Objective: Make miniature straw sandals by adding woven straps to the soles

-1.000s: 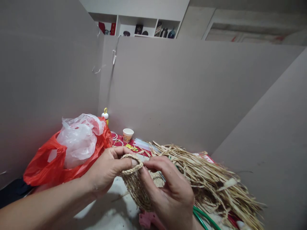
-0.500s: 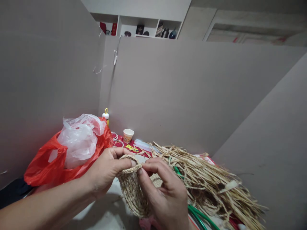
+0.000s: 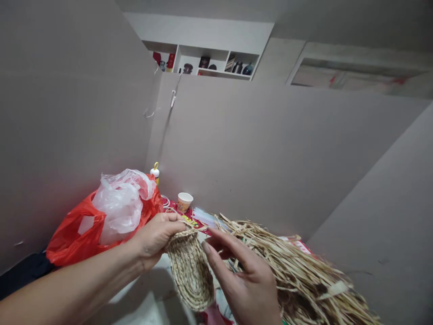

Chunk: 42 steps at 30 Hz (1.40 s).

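A woven straw slipper [image 3: 191,271] with a rounded sole of coiled braid hangs tilted in front of me. My left hand [image 3: 161,234] pinches its upper rim between thumb and fingers. Just right of that rim is my right hand [image 3: 241,273], thumb and index finger apart with nothing visibly gripped between them. From the rim a pale loose straw strand [image 3: 200,229] reaches toward my right index finger; whether it touches is unclear. Beyond my right hand lies a heap of dry straw strips [image 3: 304,266].
A red plastic bag [image 3: 79,232] with a white plastic bag [image 3: 122,207] inside sits at left. Behind are a patterned paper cup [image 3: 185,202], a white-and-yellow bottle [image 3: 154,173] and translucent sticks [image 3: 204,217]. Grey partitions [image 3: 257,149] enclose the table [image 3: 152,293].
My right thumb and index finger have come away from the slipper's rim and spread apart. The slipper now shows more of its sole. The view has tipped slightly upward.
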{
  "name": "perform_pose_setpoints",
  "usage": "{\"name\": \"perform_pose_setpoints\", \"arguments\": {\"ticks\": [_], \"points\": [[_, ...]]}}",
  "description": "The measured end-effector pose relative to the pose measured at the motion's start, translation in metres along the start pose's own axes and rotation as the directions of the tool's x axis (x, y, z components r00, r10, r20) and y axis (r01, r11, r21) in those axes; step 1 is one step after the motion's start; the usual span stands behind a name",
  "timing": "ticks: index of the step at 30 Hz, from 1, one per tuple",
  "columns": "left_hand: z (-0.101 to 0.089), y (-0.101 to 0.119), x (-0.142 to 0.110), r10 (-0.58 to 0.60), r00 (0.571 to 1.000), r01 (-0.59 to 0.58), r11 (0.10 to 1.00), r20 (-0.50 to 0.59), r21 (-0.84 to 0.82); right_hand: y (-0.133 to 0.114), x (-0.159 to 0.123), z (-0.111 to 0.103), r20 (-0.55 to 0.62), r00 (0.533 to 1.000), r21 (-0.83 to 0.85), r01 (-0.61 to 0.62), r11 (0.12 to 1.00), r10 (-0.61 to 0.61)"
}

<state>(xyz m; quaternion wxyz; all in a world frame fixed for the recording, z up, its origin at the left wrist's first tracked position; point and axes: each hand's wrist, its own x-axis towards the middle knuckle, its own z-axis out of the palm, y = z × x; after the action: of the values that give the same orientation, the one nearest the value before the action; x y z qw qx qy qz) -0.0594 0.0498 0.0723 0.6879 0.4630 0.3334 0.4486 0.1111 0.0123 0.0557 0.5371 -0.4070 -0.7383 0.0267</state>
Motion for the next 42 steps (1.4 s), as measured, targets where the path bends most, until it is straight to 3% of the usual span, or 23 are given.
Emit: {"name": "perform_pose_setpoints", "arguments": {"ticks": [5, 12, 20, 29, 34, 38, 42], "points": [[0.003, -0.002, -0.001, -0.038, 0.999, 0.038, 0.998, 0.001, 0.056, 0.0, -0.001, 0.005, 0.068, 0.992, -0.061, 0.106, 0.992, -0.102], [0.006, -0.004, -0.001, -0.036, 0.999, 0.036, 0.994, -0.002, 0.104, -0.001, -0.004, 0.006, 0.086, 0.992, -0.101, 0.098, 0.99, -0.09], [0.002, -0.001, -0.001, -0.047, 0.993, 0.031, 0.987, 0.105, 0.155, -0.002, -0.006, 0.006, 0.069, 0.994, -0.054, 0.088, 0.995, -0.084], [0.004, -0.007, -0.001, 0.017, 1.0, -0.015, 0.974, -0.005, 0.228, -0.003, -0.007, 0.009, 0.063, 0.991, -0.06, 0.12, 0.991, -0.116], [0.003, -0.009, -0.001, 0.025, 1.0, -0.022, 0.974, -0.011, 0.224, -0.002, -0.013, 0.012, 0.047, 0.998, -0.031, 0.048, 0.998, -0.046], [0.003, -0.012, 0.001, 0.001, 1.0, 0.0, 0.978, -0.005, 0.208, 0.001, -0.017, 0.016, 0.086, 0.988, 0.034, -0.133, 0.991, 0.129], [0.002, -0.011, 0.003, -0.018, 0.999, 0.022, 0.991, -0.035, 0.131, 0.001, -0.013, 0.017, 0.152, 0.947, 0.146, -0.304, 0.941, 0.282]]}}
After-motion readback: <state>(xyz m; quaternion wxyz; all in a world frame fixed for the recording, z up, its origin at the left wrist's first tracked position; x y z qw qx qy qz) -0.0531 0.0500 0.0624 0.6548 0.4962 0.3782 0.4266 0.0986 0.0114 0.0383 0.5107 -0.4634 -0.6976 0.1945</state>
